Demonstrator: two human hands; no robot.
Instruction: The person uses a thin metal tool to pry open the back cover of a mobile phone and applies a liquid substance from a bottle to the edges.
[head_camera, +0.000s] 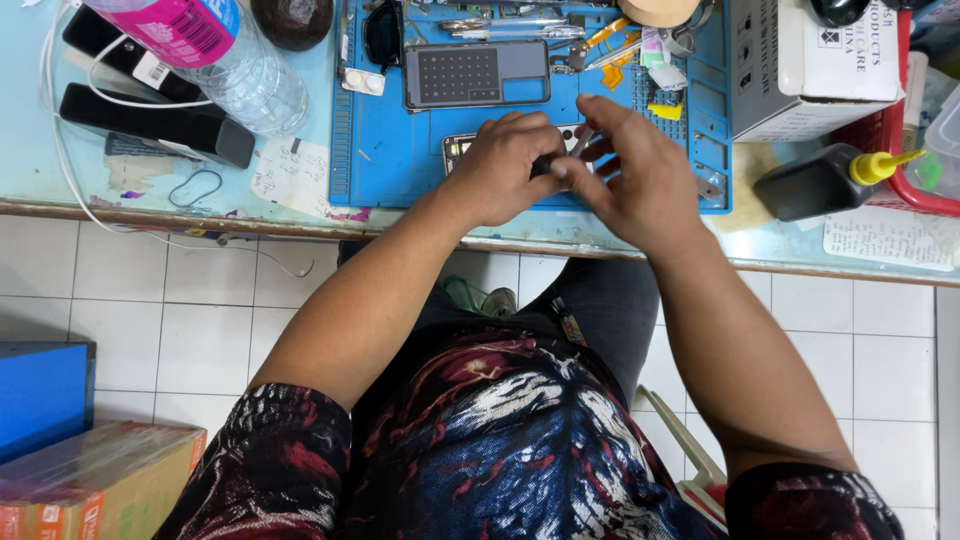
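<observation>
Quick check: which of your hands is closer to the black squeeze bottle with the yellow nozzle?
Right. The right hand sits mid-mat, well left of the black squeeze bottle; the left hand is farther left again, beyond the right hand.

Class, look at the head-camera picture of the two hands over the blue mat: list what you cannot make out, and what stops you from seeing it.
- Head view: the small dark tool is mostly covered by the left hand and right hand; its kind is unclear.
- The phone on the blue mat lies mostly under the hands.
- The plastic bottle and tape roll are cut off by the top edge.
- The tools at the mat's far end are too small to tell apart.
</observation>
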